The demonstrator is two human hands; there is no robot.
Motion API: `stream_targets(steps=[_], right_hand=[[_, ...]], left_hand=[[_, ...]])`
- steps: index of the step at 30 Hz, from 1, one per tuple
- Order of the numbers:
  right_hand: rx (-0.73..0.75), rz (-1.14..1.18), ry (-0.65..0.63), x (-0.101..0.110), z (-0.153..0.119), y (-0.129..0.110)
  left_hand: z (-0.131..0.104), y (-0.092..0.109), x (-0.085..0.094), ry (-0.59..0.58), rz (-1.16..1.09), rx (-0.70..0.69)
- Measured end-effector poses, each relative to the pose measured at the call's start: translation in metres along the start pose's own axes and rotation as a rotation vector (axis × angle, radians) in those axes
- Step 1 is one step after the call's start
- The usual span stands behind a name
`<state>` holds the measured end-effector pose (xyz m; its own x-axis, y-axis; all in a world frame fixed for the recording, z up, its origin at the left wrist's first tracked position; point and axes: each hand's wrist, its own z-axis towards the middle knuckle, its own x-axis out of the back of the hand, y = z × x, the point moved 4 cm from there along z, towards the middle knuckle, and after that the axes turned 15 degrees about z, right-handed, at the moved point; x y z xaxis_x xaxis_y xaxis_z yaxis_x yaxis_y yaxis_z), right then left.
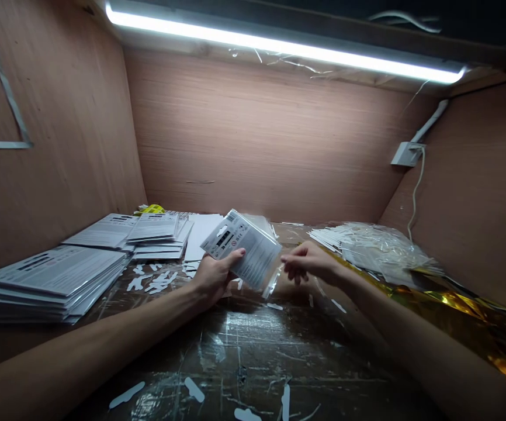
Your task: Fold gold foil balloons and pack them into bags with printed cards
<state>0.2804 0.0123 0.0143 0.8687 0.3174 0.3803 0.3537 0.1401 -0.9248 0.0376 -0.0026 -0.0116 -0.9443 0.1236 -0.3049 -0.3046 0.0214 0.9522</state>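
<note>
A printed card in a clear plastic sleeve (253,248) is tilted above the middle of the table. My left hand (218,272) grips its lower left edge, thumb on the printed face. The sleeve's clear end sticks out past the card's lower right side. Close to that end is my right hand (301,263), its fingers curled together; whether it pinches a bit of the film is too small to tell. Behind the card lie white cards (200,231), partly hidden.
Stacks of sleeved cards (51,278) stand at the left, smaller stacks (154,228) behind them. White cut-out scraps (160,282) litter the dark table (253,351). Clear sleeves (380,251) and gold film (458,310) lie at the right. Wooden walls (253,140) enclose the table.
</note>
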Motion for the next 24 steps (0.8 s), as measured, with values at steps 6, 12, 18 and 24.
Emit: stream_targets(steps=[6, 12, 18, 24], right_hand=[[-0.258, -0.714, 0.555, 0.127, 0.013, 0.039], [-0.416, -0.905, 0.668, 0.147, 0.012, 0.073], [-0.367, -1.011, 0.709, 0.149, 0.022, 0.062], [-0.234, -0.971, 0.701, 0.13, 0.02, 0.028]], left_hand=[[0.004, 0.004, 0.01, 0.059, 0.071, 0.038], [0.004, -0.002, 0.01, -0.011, 0.046, 0.065], [0.005, -0.002, 0.012, -0.008, 0.029, 0.1], [0.012, 0.0, 0.017, 0.0, -0.014, 0.142]])
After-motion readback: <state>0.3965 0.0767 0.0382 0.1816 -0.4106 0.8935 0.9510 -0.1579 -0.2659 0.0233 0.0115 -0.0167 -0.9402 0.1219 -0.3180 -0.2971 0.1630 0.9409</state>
